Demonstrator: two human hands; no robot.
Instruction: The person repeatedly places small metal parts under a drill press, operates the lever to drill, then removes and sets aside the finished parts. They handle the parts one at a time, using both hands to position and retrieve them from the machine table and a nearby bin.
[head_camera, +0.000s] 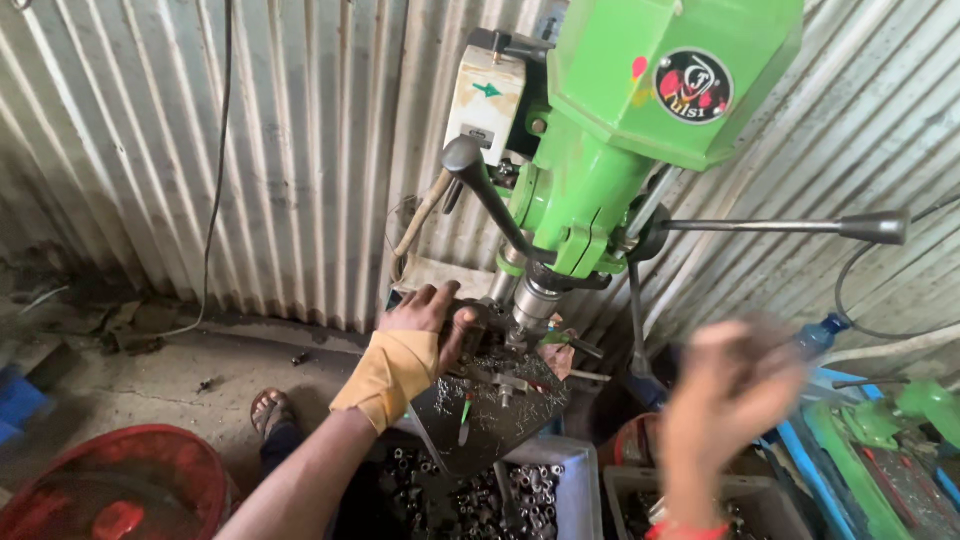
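My left hand (425, 322), its wrist wrapped in yellow cloth, reaches onto the dark drill table (500, 415) of a green drill press (640, 110). Its fingers and thumb close around a small dark metal part (472, 322) just left of the chuck (530, 305). Metal chips cover the table. My right hand (730, 390) hangs in the air to the right, below the long feed handle (870, 228). It is heavily blurred, with the fingers curled, and I cannot tell whether it holds anything.
A grey bin of small metal sleeves (500, 490) sits under the table, with a second bin (640, 500) to its right. A red basin (110, 480) stands bottom left, a sandalled foot (270, 410) on the floor. Behind is a corrugated metal wall (280, 150). A blue bottle (820, 335) and green machine parts (900, 420) are at right.
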